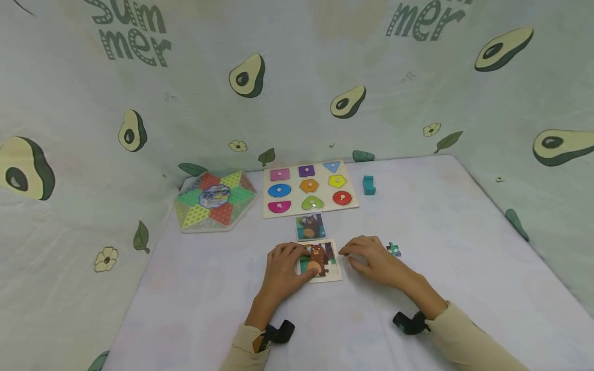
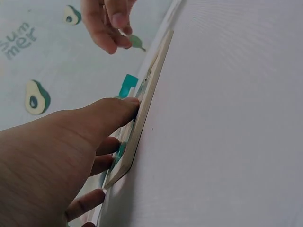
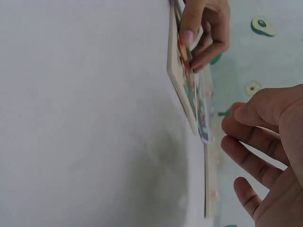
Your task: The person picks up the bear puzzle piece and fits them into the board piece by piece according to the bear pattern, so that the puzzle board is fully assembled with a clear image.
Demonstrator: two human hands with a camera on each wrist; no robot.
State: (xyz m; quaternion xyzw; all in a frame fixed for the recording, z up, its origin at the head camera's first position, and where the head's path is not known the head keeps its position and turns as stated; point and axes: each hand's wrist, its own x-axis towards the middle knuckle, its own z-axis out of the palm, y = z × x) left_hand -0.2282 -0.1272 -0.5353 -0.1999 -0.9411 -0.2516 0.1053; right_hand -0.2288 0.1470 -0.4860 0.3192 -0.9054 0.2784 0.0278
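A small bear jigsaw puzzle (image 1: 320,253) lies in a pale wooden frame on the table; a bare, piece-shaped spot shows at its lower right. My left hand (image 1: 284,268) rests over its left side, with the thumb (image 2: 124,108) pressing on the picture and the other fingers along the far left. Just right of the frame, my right hand (image 1: 371,260) hovers with loosely bent fingers (image 3: 251,137) and nothing visible between them. Beyond the frame lies a square bear picture card (image 1: 311,227). A loose jigsaw piece (image 1: 393,249) lies beside the right hand, on its far side.
Farther back is a wooden shape board (image 1: 310,210) with knobbed coloured pieces. A teal block (image 1: 368,185) stands to its right. At the back left lies a clear hexagonal case (image 1: 215,201) with coloured triangles. A printed cloth (image 1: 297,123) hangs behind the table.
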